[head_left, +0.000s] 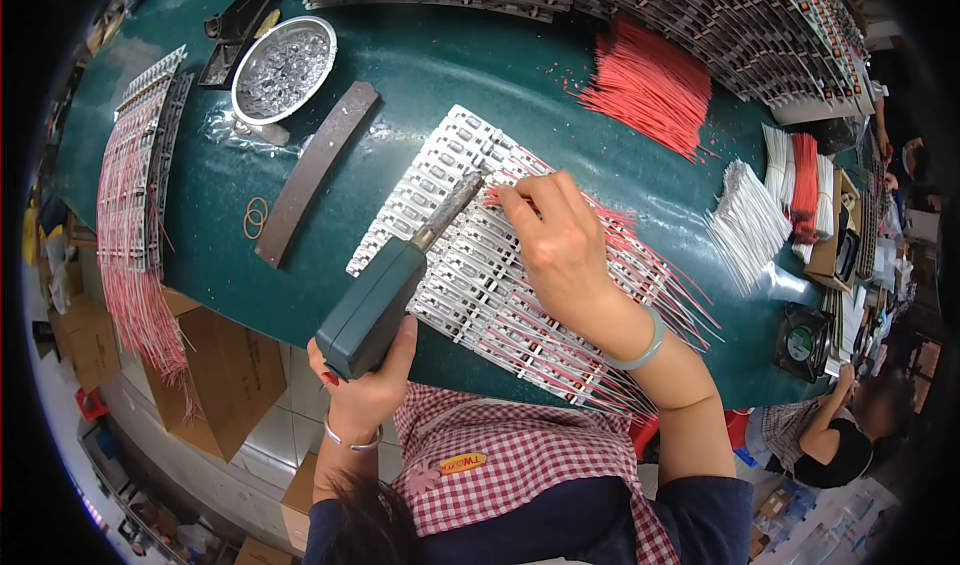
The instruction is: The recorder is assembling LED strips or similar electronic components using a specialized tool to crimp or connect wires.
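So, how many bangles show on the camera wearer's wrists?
2: a silver bangle at the wrist of the left hand, which grips the green-handled tool, and a pale bangle at the wrist of the right hand. No others show.

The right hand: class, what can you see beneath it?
Red wires and rows of white parts show around the right hand; whatever lies directly under its palm is covered.

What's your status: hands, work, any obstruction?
Left hand gripping green soldering gun. Right hand at red wires, grip unclear. White strips lie in rows below. Crowding: right fingers close beside metal tip.
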`<move>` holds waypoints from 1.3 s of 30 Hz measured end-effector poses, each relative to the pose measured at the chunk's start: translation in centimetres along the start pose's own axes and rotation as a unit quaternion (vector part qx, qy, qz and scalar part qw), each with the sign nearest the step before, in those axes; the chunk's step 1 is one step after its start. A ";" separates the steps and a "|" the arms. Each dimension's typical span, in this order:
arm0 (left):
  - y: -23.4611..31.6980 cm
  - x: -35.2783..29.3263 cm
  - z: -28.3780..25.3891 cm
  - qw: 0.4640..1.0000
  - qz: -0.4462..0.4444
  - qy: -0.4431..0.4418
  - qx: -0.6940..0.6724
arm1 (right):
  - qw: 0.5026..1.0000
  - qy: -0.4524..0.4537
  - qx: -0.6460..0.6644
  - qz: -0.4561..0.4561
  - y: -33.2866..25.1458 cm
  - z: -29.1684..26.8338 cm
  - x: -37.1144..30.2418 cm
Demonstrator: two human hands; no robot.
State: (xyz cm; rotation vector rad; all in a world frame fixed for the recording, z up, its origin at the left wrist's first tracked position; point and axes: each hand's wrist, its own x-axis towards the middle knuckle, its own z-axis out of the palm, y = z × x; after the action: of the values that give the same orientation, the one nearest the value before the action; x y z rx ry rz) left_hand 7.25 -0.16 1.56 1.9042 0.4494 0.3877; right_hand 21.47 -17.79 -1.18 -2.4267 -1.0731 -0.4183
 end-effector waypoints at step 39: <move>-0.4 -0.8 -0.8 0.999 0.026 0.010 0.021 | 1.000 0.002 0.007 0.001 -1.3 0.1 -0.6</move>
State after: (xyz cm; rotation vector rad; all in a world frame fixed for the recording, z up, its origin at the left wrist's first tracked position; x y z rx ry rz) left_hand 6.16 0.27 1.47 1.9581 0.4235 0.4345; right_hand 20.15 -17.36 -1.16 -2.4124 -1.0682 -0.4139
